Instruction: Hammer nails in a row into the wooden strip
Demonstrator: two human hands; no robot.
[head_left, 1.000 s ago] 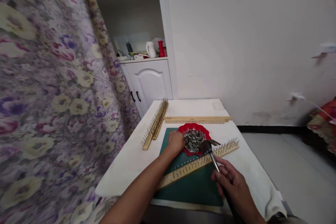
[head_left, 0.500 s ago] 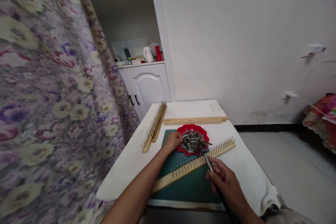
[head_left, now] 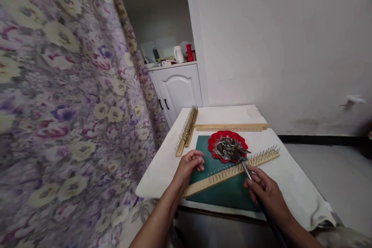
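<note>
My right hand (head_left: pixel 266 190) is closed round the handle of a hammer (head_left: pixel 242 162), whose dark head rests at the edge of a red dish (head_left: pixel 215 141) holding a heap of metal nails. My left hand (head_left: pixel 188 162) hovers over the green cutting mat (head_left: pixel 226 193), fingers curled in a pinch on something too small to make out. A long wooden strip (head_left: pixel 232 172) studded with a row of nails lies slantwise across the mat between my hands.
A second nail-studded strip (head_left: pixel 186 131) lies at the white table's (head_left: pixel 162 166) left edge, and a plain wooden strip (head_left: pixel 232 126) lies behind the dish. A flowered curtain hangs on the left. A white cabinet with jugs stands behind.
My left hand has drawn back from the red dish towards me, fingers pinched. The hammer stays by the dish. The camera has swung left.
</note>
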